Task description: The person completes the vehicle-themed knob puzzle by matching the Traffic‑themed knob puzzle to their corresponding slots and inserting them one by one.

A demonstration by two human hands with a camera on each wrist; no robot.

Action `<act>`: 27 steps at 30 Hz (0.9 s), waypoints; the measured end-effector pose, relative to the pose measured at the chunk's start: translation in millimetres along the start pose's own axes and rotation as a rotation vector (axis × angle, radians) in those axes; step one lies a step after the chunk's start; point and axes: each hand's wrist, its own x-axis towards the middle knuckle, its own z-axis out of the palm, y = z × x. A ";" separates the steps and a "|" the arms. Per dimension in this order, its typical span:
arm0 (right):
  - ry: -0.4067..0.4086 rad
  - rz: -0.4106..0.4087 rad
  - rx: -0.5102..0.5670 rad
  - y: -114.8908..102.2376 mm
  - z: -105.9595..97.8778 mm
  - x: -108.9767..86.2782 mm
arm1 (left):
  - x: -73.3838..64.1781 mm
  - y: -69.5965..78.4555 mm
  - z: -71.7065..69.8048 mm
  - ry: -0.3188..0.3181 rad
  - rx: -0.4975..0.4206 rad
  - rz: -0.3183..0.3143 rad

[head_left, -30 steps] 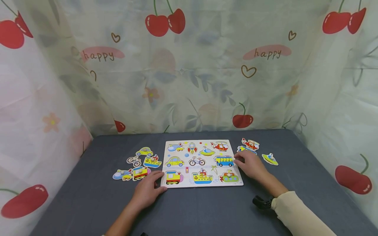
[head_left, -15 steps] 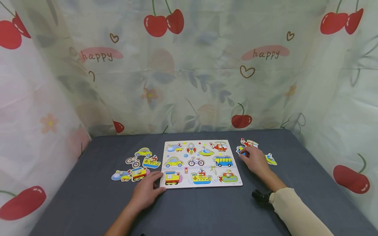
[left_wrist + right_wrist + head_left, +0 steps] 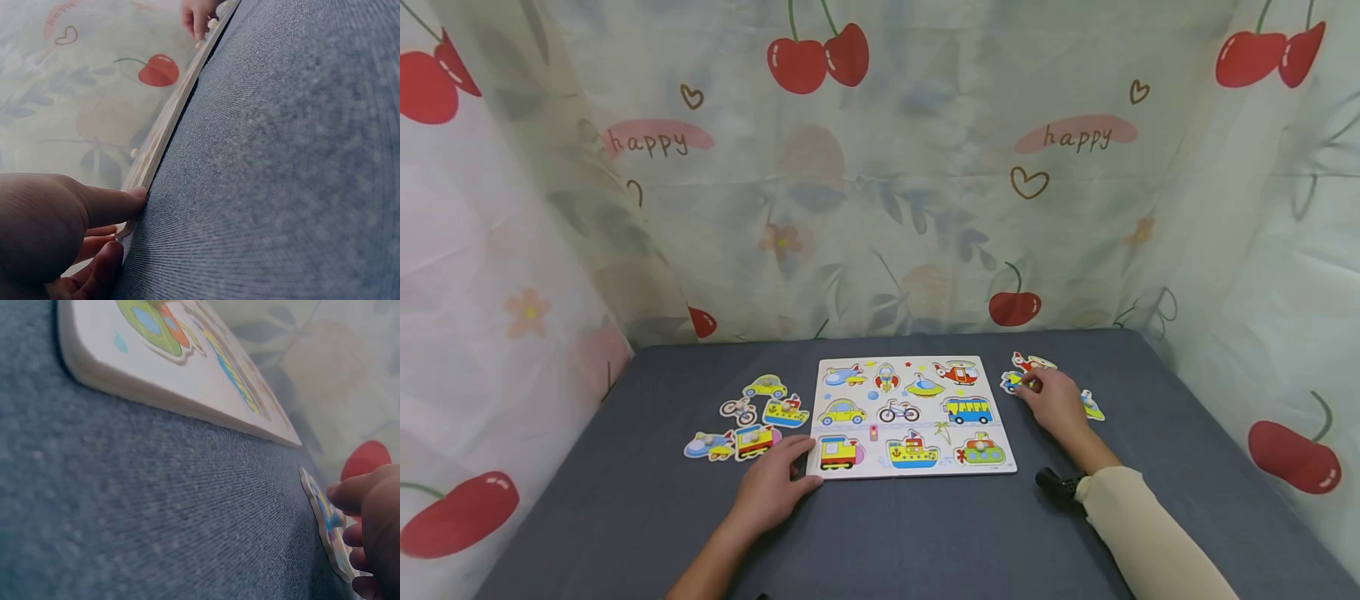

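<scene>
A wooden knob puzzle board (image 3: 925,429) with printed vehicles lies on the dark table. My left hand (image 3: 775,483) holds its near left corner, the thumb on the front edge in the left wrist view and the fingers around the left side. My right hand (image 3: 1060,408) is right of the board, over the blue bus piece (image 3: 1011,381). In the right wrist view my thumb and fingers are around that piece's knob (image 3: 337,520), with the piece flat on the cloth; no firm pinch shows. A submarine piece (image 3: 980,450) sits in the board's near right slot.
Left of the board lie a yellow car (image 3: 765,386), a bicycle (image 3: 739,410), a ship (image 3: 786,411), a plane (image 3: 708,447) and a train (image 3: 756,442). To the right are a helicopter (image 3: 1027,361) and a flying saucer (image 3: 1092,406), partly hidden. A printed curtain (image 3: 880,208) surrounds the table.
My right hand has moved right from the board's edge to the bus piece, then shifted slightly further right. My left hand and the board have stayed in place.
</scene>
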 end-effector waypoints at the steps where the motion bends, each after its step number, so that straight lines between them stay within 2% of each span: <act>1: 0.001 0.008 0.000 0.3 0.0 0.8 | 0.2 0.1 0.0 0.001 0.000 -0.003; 10: -0.024 0.061 -0.024 4.1 -0.4 6.6 | 1.2 -0.5 -0.2 0.001 0.008 -0.008; 27: 0.029 0.036 -0.004 6.9 3.2 6.3 | 1.1 0.8 0.0 -0.009 0.009 -0.013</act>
